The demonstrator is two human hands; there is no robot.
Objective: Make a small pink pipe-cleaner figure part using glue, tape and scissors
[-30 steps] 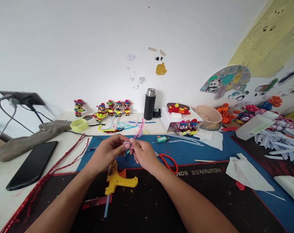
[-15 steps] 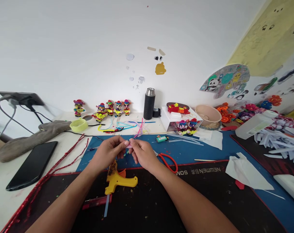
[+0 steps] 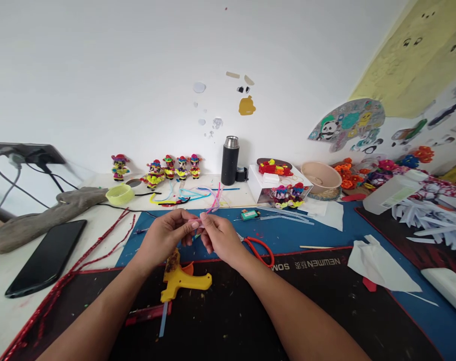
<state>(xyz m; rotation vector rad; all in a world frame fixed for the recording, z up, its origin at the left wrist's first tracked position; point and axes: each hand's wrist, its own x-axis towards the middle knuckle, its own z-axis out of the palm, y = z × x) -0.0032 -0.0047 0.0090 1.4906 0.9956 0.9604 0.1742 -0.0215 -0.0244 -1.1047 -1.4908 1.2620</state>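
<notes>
Between the fingertips of both hands is a small pink piece (image 3: pixel 195 220), mostly hidden by the fingers; its kind is too small to make out. My left hand (image 3: pixel 172 231) pinches its left side with thumb and index finger. On the other side my right hand (image 3: pixel 221 234) pinches it, the thumbs close together. Just below the hands lies a yellow hot glue gun (image 3: pixel 186 281) with a clear glue stick out of its back end. Red-handled scissors (image 3: pixel 260 249) rest beside my right wrist, partly covered by it.
Several pipe-cleaner figures (image 3: pixel 155 174) stand along the wall, near a black thermos (image 3: pixel 230 161). Pink and blue pipe cleaners (image 3: pixel 216 198) lie behind the hands. A phone (image 3: pixel 47 258) and red tinsel strands (image 3: pixel 77 260) are at left; white tissue (image 3: pixel 378 263) and a plastic bottle (image 3: pixel 391 193) at right.
The whole view has shifted slightly left. Both hands keep their pinch on the pink piece, and a little more of it shows between the fingertips.
</notes>
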